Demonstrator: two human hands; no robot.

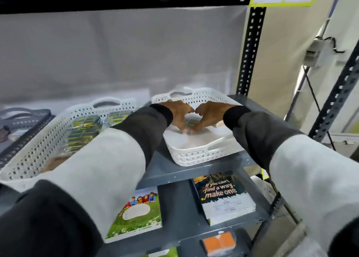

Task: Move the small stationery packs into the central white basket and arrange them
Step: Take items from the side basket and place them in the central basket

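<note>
Single head view, close, facing forward-down over both sleeves (120, 159) onto shelf (194, 171).

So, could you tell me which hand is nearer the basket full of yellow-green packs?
Left. The left hand is beside that full basket; the right hand lies farther away.

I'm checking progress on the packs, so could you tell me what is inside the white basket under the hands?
Inside the white basket, the left hand and right hand press on a small pack, mostly covered. The near floor looks bare; anything beneath the hands is hidden.
</note>
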